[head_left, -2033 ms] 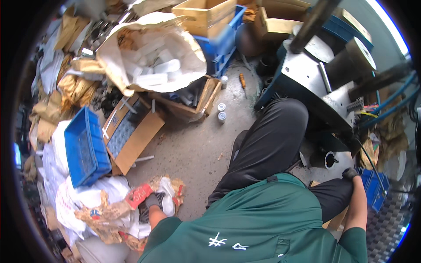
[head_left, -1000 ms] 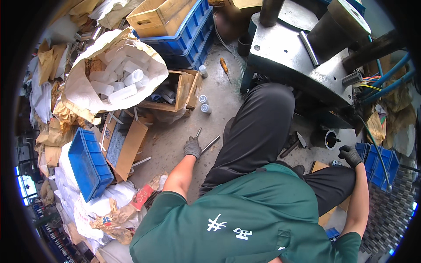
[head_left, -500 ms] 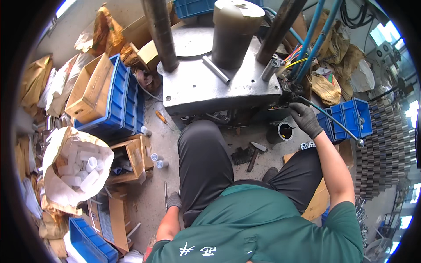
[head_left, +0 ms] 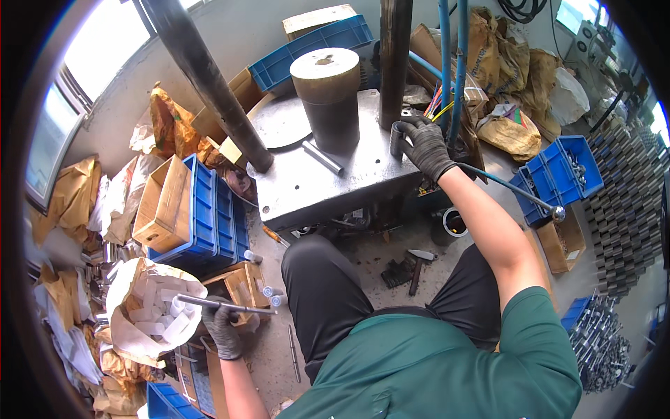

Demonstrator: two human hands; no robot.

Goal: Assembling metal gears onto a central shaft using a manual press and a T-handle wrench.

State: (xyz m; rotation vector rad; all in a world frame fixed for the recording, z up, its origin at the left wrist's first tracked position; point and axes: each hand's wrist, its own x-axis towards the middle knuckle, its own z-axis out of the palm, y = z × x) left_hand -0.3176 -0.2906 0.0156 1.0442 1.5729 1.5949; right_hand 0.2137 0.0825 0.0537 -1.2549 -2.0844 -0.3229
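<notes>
Pinches a slim steel rod [head_left: 244,308] in the left hand [head_left: 223,328], with gloved fingers closed round it and the long axis nearly level from left to right, tapering at the slightly lower right end. Has the right hand [head_left: 424,146] well apart, above and to the right, bent against an upright grey metal tube [head_left: 395,143] at the right edge of a steel press plate [head_left: 279,199]; cannot tell whether gripping or merely touching. Sets the rod crosswise to the tube's standing axis, far nearer the left hand. On the plate, also: a polished bar [head_left: 323,157], slantwise beside a stout, dark cylinder [head_left: 326,115] with a pale, worn top. On gritty concrete: a dark-handled hammer [head_left: 416,274]. At left: a crumpled sack [head_left: 129,349] of smooth, translucent plastic cylinders [head_left: 160,300].
</notes>
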